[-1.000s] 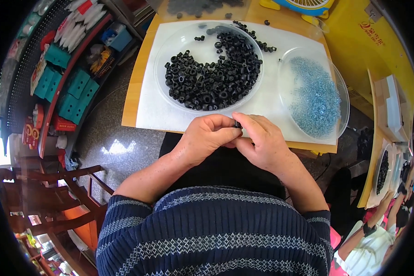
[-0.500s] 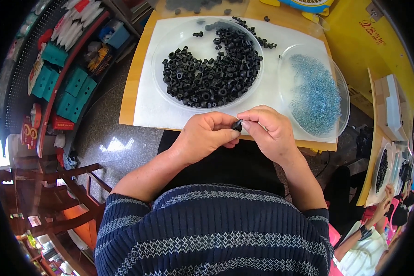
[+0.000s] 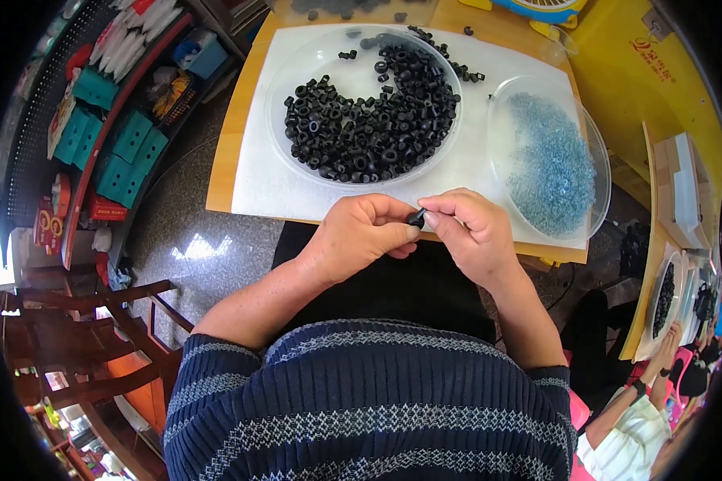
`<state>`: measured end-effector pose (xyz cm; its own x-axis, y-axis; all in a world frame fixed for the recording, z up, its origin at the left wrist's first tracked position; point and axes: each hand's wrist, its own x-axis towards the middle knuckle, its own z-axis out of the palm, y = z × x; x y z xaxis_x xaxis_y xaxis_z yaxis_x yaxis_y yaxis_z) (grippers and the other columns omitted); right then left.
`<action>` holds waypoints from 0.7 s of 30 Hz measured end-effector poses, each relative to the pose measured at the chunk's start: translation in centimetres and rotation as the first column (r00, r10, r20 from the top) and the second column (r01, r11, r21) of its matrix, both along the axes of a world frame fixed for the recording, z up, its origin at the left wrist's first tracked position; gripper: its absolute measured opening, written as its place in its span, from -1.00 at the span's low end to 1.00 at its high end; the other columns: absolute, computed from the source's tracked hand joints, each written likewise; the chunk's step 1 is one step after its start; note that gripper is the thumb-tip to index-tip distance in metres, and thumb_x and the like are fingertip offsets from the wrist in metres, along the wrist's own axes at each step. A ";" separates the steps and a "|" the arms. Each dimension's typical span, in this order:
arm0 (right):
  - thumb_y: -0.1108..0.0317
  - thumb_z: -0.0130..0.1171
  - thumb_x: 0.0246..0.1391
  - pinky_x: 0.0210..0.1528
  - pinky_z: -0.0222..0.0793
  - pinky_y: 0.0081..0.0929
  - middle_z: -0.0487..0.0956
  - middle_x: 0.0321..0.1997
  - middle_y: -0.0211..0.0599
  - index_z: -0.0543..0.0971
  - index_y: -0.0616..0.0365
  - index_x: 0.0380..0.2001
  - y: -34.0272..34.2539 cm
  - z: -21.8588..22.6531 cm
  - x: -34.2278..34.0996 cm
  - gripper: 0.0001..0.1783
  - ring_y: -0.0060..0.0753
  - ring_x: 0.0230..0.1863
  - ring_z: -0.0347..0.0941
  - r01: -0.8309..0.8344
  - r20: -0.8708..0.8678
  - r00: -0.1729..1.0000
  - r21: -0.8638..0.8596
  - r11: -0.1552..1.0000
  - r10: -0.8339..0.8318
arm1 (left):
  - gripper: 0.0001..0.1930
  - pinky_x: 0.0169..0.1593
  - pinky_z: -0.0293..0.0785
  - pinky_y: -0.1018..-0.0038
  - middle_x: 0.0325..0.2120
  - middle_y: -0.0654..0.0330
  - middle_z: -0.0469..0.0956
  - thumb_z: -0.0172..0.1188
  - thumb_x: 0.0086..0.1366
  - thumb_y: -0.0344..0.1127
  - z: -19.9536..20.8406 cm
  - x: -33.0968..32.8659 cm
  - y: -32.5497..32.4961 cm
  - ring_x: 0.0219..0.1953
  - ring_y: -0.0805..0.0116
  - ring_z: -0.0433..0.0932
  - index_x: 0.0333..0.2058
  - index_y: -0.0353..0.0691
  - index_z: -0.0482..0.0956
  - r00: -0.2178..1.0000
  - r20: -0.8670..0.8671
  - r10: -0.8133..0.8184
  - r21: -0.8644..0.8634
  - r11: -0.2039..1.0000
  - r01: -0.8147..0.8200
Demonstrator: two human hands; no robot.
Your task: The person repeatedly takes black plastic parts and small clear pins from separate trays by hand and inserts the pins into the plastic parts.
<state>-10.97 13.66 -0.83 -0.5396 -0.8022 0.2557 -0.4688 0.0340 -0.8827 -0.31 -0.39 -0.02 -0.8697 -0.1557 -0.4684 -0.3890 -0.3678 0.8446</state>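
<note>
My left hand (image 3: 359, 236) pinches a small black part (image 3: 415, 218) between thumb and fingertips, just off the table's near edge. The right hand (image 3: 473, 236) has its thumb and forefinger pressed together at the upper end of that same part. Whether a smaller piece sits between those right fingertips is hidden. Beyond my hands is a round clear tray (image 3: 274, 140) with a heap of black ring-shaped and tubular parts (image 3: 357, 144). To the right, a clear round dish (image 3: 499, 164) holds many tiny pale-blue see-through pieces (image 3: 549, 168).
Both containers stand on a white sheet (image 3: 253, 180) over a wooden table. Loose black parts (image 3: 465, 74) lie behind the tray. Shelves with teal boxes (image 3: 128, 164) are at left, wooden chairs (image 3: 96, 353) below them. At right, another person's hand (image 3: 670, 341) reaches to a second tray.
My hands stay nearly in place, still together at the black part. The other person's arm at the right has shifted slightly.
</note>
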 end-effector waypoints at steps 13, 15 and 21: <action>0.52 0.07 -0.16 -0.40 0.34 -0.53 0.50 -0.50 -0.23 0.50 0.25 -0.40 0.4 0.2 -0.3 -0.84 -0.34 -0.46 0.44 0.003 0.030 1.000 0.061 0.998 -0.005 | -0.78 -0.35 0.44 0.62 -0.50 0.17 0.51 0.13 0.06 -0.40 -0.1 -0.4 0.3 -0.46 0.51 0.49 -0.31 -0.41 0.46 1.000 -0.004 -0.028 -0.009 1.000 0.028; 0.52 0.09 -0.19 -0.38 0.34 -0.49 0.49 -0.47 -0.20 0.48 0.24 -0.32 0.6 0.2 -0.1 -0.75 -0.27 -0.43 0.43 -0.029 -0.033 0.999 0.017 0.999 0.030 | -0.77 -0.34 0.45 0.60 -0.48 0.16 0.51 0.14 0.06 -0.39 -0.1 -0.4 0.3 -0.45 0.49 0.50 -0.31 -0.40 0.46 1.000 0.012 -0.020 0.054 0.998 0.020; 0.53 0.15 -0.31 -0.32 0.31 -0.44 0.44 -0.39 -0.19 0.43 0.21 -0.21 1.0 -0.2 0.7 -0.57 -0.22 -0.34 0.37 -0.014 -0.165 0.986 -0.011 1.000 0.012 | -0.77 -0.30 0.46 0.56 -0.46 0.17 0.50 0.15 0.06 -0.36 -0.5 -0.3 0.4 -0.44 0.47 0.50 -0.32 -0.36 0.47 0.999 0.032 -0.009 0.156 0.988 0.004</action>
